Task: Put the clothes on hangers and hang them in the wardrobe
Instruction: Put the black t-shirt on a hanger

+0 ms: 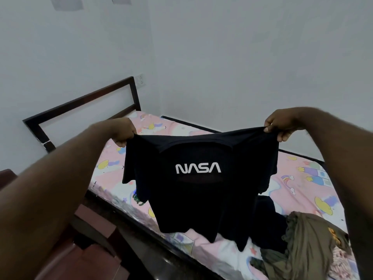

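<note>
Holding black NASA T-shirt [201, 188] spread by its shoulders over the bed [302, 178], left hand [124, 131] at 9 o'clock and right hand [282, 126] at 3 both gripping fabric, likely to open it for a hanger; none visible.

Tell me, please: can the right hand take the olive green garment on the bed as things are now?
Probably not yet. The right hand pinches one shoulder of the black NASA T-shirt, and the left hand grips the other, so both are occupied. The olive green garment lies uncovered below the right arm; nothing blocks it once the shirt is released.
</note>
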A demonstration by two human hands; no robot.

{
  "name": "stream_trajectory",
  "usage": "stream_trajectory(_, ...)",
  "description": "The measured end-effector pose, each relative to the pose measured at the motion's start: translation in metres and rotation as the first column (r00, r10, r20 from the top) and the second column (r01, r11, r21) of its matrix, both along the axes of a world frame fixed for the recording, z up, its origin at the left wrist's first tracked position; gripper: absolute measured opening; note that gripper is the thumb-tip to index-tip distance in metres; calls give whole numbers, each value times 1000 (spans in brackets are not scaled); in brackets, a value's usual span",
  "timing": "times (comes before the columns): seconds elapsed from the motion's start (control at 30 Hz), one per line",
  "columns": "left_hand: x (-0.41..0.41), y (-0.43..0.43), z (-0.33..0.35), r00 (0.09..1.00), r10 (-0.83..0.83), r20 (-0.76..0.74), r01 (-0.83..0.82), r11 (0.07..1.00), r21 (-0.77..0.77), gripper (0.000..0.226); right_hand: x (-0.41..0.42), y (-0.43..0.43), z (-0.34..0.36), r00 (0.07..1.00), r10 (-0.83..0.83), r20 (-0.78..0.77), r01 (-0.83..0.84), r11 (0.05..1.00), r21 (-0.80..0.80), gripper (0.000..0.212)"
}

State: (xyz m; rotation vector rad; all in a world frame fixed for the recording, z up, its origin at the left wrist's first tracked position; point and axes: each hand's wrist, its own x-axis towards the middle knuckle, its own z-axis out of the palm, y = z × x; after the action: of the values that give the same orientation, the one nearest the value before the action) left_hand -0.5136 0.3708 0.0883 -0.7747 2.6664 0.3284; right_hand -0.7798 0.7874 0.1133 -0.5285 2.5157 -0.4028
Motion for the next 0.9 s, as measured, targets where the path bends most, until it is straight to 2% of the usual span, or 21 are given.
stream_trajectory(0.07,-29,-8,-14,999,50,-1,-50,998,-24,27,-24,-7,-18,998,-24,59,26,999,-35,10)
stream_trajectory(0.13,-54,-18,-33,999,42,24,-39,993,-112,22,-45,-16,-36,992,-44,120,54,995,-79,11)
stream_trajectory(0.23,-108,-26,-53,997,76,10,-75,996,-55,24,-87,-34,-65,965,-158,207,201,958,-204,12)
stream_trajectory(0.33,-158,-30,-82,945,215,-248,-195,975,103,19,-128,-53,-98,954,-252,162,297,863,-409,6)
stream_trajectory(0.37,-176,-29,-94,897,252,-363,-224,967,118,15,-140,-60,-110,957,-257,138,291,825,-484,4)
stream_trajectory(0.4,-192,-27,-110,836,316,-449,-263,948,178,11,-148,-68,-126,939,-278,202,343,754,-560,7)
stream_trajectory(0.43,-204,-20,-128,805,385,-451,-309,921,235,37,-157,-73,-149,905,-305,297,425,676,-602,21)
stream_trajectory(0.47,-211,-11,-150,818,413,-401,-323,906,274,61,-165,-76,-178,879,-340,335,477,647,-595,35)
stream_trajectory(0.5,-213,1,-178,850,402,-341,-323,909,265,73,-168,-79,-215,875,-337,346,481,678,-556,46)
stream_trajectory(0.57,-202,30,-240,906,354,-232,-301,924,235,82,-152,-77,-291,884,-320,341,449,782,-431,62)
stream_trajectory(0.6,-189,48,-271,921,342,-185,-293,923,249,85,-131,-72,-325,881,-320,349,440,825,-353,60)
stream_trajectory(0.67,-153,83,-326,943,334,-14,-310,889,338,79,-80,-54,-385,873,-307,379,396,899,-184,51)
stream_trajectory(0.77,-101,114,-394,936,260,235,-332,872,358,60,-15,-27,-455,855,-231,464,253,967,15,47)
stream_trajectory(0.9,-60,126,-459,923,158,350,-284,893,348,61,35,-4,-516,840,-203,502,156,978,135,46)
